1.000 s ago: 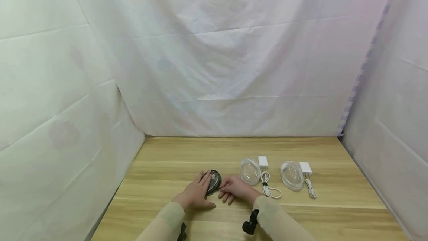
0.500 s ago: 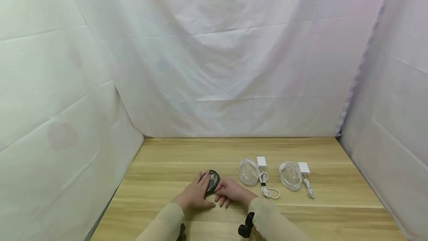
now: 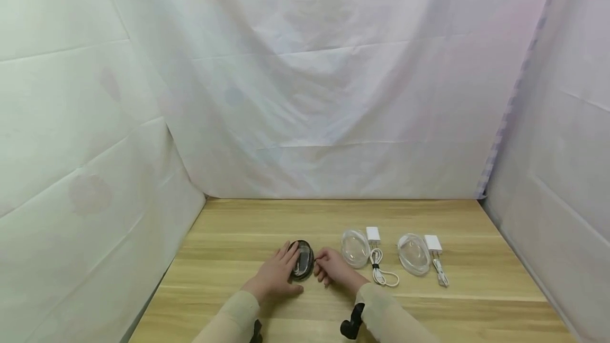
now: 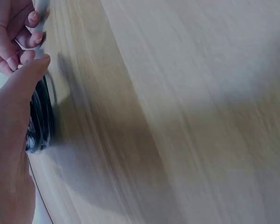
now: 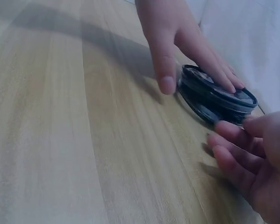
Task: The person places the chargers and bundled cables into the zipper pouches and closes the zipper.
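A round, black-edged zip case (image 3: 304,262) with a clear top lies on the wooden table. Something dark, partly rectangular, shows through the top. My left hand (image 3: 275,275) rests on it with straight fingers on the top, the thumb spread out toward me. At the case's right rim my right hand (image 3: 333,268) pinches a small dark tab, seemingly the zipper pull, between thumb and forefinger. In the right wrist view the dark side band of the case (image 5: 210,100) tilts up a little, and the right fingers (image 5: 238,154) curl beside it. The tab itself is mostly hidden by the fingertips.
To the right lie two clear round cases (image 3: 355,249) (image 3: 413,254). Beside them are two white charger plugs (image 3: 373,234) (image 3: 432,243) and two bundled white cables (image 3: 381,268) (image 3: 440,272). White cloth (image 3: 305,94) hangs behind the table and along both sides.
My right hand first slid left and toward me along the case's rim, then back up its right side. The left hand has stayed on the case.
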Tool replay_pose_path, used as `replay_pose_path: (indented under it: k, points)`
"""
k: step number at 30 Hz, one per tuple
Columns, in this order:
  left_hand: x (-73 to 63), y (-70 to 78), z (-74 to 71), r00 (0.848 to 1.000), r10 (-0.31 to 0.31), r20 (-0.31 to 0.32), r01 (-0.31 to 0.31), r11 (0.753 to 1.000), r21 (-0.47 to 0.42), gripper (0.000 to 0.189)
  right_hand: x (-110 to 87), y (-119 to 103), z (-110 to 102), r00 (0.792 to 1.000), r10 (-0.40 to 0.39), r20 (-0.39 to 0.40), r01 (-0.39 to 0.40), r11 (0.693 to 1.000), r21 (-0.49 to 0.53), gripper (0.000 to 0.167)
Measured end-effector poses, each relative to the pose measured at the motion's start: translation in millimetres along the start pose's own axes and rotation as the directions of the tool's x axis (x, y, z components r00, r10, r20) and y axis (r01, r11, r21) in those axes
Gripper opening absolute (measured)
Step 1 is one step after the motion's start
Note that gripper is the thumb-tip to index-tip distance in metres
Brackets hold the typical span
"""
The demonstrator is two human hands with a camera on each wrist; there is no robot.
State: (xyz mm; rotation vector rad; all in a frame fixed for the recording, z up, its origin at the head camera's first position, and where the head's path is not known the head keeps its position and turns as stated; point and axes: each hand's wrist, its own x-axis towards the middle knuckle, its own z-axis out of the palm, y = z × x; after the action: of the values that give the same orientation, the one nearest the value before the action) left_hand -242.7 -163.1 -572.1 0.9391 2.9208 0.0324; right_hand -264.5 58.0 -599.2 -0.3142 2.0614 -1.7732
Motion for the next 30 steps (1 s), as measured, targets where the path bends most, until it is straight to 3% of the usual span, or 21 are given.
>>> replay_pose_path:
  k: [6,12,16,23,30]
  points:
    - [-3.3,-0.9,-0.7,0.999,0.033,0.014,-0.034,0.999,0.027,0.098,2.0,0.2,-3.1,0.993,-0.031,-0.118,0.026,0.999,-0.039,0.011]
    - [10.0,-3.6,-3.9,0.993,0.121,-0.008,-0.119,0.985,0.121,0.097,5.6,-3.6,-7.0,0.99,-0.019,-0.14,0.012,0.999,-0.052,0.013]
    - [19.8,-8.6,-8.7,0.987,0.16,0.016,-0.161,0.976,0.144,0.096,7.0,-5.5,-6.2,0.991,-0.003,-0.132,-0.004,0.999,-0.053,0.013]
    - [23.6,-19.2,-2.9,0.985,0.168,0.037,-0.171,0.978,0.123,0.099,4.9,-4.9,-2.9,0.994,0.011,-0.113,-0.016,0.999,-0.051,0.011]
    - [24.0,-18.3,0.4,0.988,0.122,0.09,-0.132,0.984,0.115,0.1,4.7,1.9,-6.0,0.994,-0.024,-0.102,0.018,0.998,-0.059,0.01]
